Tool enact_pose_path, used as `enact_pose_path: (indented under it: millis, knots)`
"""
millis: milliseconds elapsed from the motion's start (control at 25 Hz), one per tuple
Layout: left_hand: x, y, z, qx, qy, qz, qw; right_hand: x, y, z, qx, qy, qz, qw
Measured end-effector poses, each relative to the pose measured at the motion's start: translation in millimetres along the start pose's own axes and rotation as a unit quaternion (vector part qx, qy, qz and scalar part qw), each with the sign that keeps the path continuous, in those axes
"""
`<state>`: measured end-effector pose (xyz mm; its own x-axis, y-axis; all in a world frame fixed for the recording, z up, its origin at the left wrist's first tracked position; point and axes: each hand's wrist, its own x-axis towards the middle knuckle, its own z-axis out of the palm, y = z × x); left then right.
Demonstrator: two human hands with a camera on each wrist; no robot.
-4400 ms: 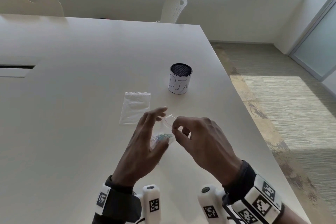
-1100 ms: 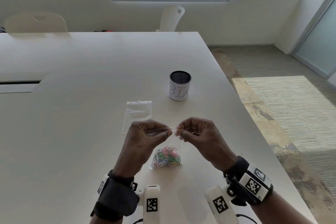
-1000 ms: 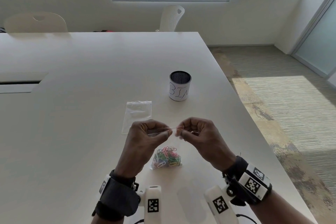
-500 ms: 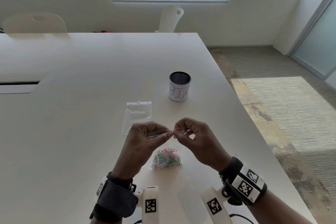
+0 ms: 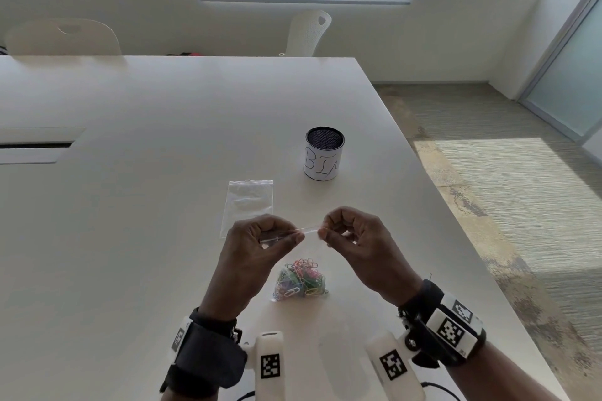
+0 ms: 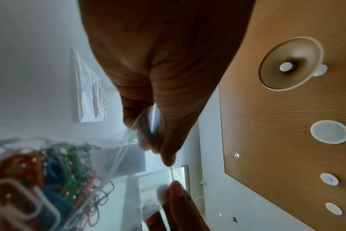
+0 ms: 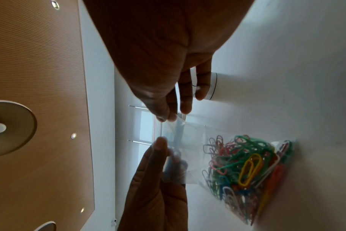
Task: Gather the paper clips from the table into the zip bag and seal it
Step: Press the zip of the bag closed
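A clear zip bag [image 5: 308, 231] hangs upright between both hands, its bottom resting on the white table [image 5: 146, 205]. Several coloured paper clips [image 5: 301, 278] are heaped inside the bag at its bottom, also seen as paper clips [image 7: 247, 168] and blurred paper clips [image 6: 49, 171]. My left hand [image 5: 293, 238] pinches the left part of the zip strip between thumb and fingers. My right hand [image 5: 322, 233] pinches the strip's right end. In the wrist views the left hand [image 6: 164, 156] and right hand [image 7: 166, 117] each pinch the strip, a short stretch bare between them.
A second, empty zip bag [image 5: 247, 205] lies flat just beyond my left hand. A mesh cup labelled BIN [image 5: 324, 155] stands further back on the right. The table's right edge [image 5: 456, 238] runs near my right wrist. Two chairs stand at the far side.
Since 4.4 s ago the bag has been stood upright and both hands now pinch its top strip. Over the last half second my right pinch slid slightly right along the strip.
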<state>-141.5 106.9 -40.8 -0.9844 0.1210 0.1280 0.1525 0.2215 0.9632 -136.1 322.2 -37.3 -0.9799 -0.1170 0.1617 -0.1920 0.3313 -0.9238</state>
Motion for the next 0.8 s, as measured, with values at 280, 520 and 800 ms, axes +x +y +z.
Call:
enact_pose_path:
  millis: [280, 520, 800]
  knots:
    - [-4.4, -7.0, -6.3, 0.018, 0.001, 0.048, 0.999, 0.0, -0.9, 0.9, 0.013, -0.049, -0.021, 0.998]
    - [-5.8, -9.6, -4.8, 0.019, 0.003, 0.063, 0.998, 6.5, -3.1, 10.5, -0.032, -0.044, -0.064, 0.996]
    - [-6.4, -18.2, -11.5, 0.012, 0.015, 0.075, 0.997, 8.8, -7.1, 8.9, -0.044, -0.053, -0.071, 0.995]
